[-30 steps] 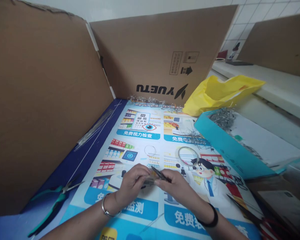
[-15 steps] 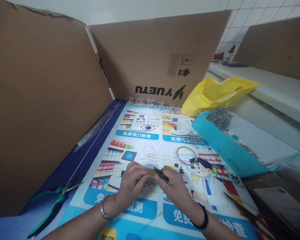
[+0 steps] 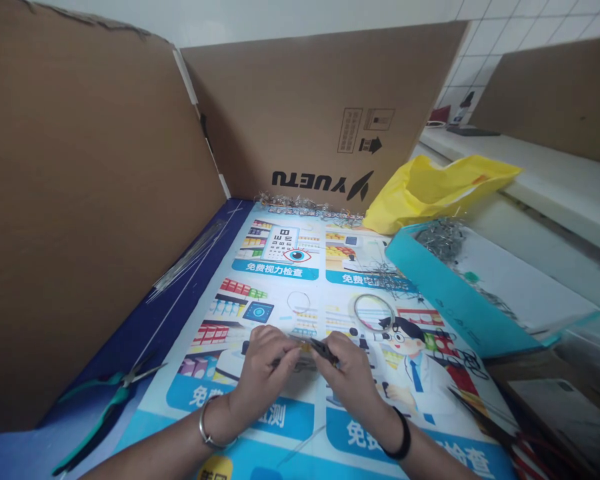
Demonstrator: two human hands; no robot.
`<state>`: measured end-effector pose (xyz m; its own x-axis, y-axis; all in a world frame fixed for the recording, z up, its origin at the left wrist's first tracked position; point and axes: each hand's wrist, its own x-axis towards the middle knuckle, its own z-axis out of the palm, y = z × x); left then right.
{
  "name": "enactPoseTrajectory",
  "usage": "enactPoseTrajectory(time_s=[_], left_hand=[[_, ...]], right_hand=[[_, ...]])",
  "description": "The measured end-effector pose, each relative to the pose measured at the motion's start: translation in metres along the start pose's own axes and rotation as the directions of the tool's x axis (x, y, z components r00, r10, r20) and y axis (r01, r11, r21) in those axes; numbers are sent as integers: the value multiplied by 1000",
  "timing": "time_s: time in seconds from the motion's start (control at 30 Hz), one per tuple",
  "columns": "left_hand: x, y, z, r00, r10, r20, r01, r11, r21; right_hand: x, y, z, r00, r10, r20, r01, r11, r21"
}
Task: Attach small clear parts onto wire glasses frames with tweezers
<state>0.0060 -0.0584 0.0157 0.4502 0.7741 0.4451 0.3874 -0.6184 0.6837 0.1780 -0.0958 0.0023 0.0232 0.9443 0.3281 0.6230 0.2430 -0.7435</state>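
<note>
Low over a printed poster [image 3: 280,267], my left hand [image 3: 263,370] and my right hand [image 3: 353,377] meet, fingers pinched. Between them is a small metal and clear piece [image 3: 305,353]; the left fingers hold it. The right hand grips dark small pliers [image 3: 325,348] whose tip touches that piece. A silver bangle is on the left wrist, a black band on the right.
Cardboard walls [image 3: 80,200] stand at the left and back. Green-handled pliers [image 3: 107,407] lie at the lower left, thin wires [image 3: 187,257] along the left wall. A teal tray [image 3: 445,293] holds metal bits at the right, with a yellow bag [image 3: 430,187] behind it. Red-handled tool [image 3: 530,453] at lower right.
Both hands stayed together over the poster, shifting slightly up and left in view; the pliers' tip now sits lower against the piece. Little else moved.
</note>
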Motion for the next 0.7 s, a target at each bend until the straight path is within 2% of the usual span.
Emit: enactPoseTrajectory(time_s=[0.17,0.33,0.4,0.7], left_hand=[[-2,3,-1,996,77,46,-78,997,18],[-10,1,7,955,267,131,-291,930,223],[-12,0,10,939,300,167,-336,904,266],[-10,0,8,963,190,191,-230,949,215]], right_hand=[[0,-1,-1,1000,8,-9,-8,1000,24],[-1,3,2,999,9,-41,-7,999,44],[-2,5,4,999,15,-40,-12,998,57],[-2,4,3,997,80,10,-80,993,85]])
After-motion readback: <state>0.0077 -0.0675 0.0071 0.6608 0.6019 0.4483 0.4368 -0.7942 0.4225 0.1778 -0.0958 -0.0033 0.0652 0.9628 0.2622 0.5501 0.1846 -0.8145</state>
